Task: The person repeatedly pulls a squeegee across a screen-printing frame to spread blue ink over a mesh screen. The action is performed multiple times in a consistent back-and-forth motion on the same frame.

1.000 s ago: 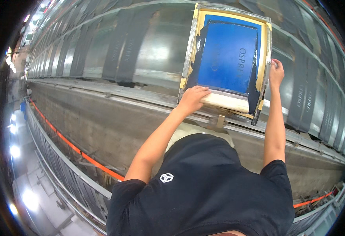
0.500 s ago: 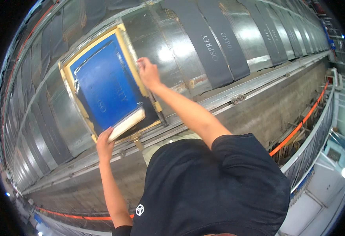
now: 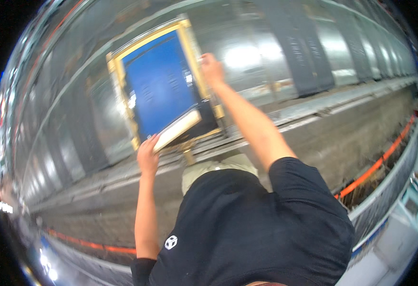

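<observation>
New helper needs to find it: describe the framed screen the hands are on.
On the long shiny metal bench lined with dark strips, find the rectangular frame. The left hand holds its near end, the right hand its side. Only it has a bright blue panel edged in yellow.

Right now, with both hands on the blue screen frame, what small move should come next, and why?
Probably lower the frame flat onto the long table. The left hand grips its pale near edge and the right hand its yellow side rail, and its near end appears lifted.
</observation>
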A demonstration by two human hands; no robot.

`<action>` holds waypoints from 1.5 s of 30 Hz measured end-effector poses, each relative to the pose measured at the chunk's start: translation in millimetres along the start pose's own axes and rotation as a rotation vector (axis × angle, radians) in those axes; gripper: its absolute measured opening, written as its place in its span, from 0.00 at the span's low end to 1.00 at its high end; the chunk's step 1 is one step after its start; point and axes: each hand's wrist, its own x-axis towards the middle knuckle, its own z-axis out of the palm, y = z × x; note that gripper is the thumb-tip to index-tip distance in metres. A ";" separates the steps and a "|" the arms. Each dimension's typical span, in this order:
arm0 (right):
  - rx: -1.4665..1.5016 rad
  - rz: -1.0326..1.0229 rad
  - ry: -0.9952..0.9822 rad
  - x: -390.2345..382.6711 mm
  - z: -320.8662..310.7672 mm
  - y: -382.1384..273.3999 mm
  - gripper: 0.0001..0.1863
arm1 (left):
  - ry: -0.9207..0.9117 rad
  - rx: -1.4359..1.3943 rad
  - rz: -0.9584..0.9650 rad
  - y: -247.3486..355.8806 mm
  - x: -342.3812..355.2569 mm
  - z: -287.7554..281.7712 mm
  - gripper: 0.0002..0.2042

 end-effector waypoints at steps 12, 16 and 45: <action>-0.164 -0.024 -0.034 7.8 -8.9 -8.6 0.13 | 0.030 0.100 0.141 -25.9 -23.8 25.3 0.30; -0.242 -0.080 -0.067 4.9 -19.4 -9.4 0.14 | 0.122 0.140 0.139 -50.4 53.6 21.9 0.28; -0.399 -0.561 -0.465 -148.4 -31.3 -51.7 0.18 | 0.054 0.068 0.080 -51.4 46.6 11.7 0.20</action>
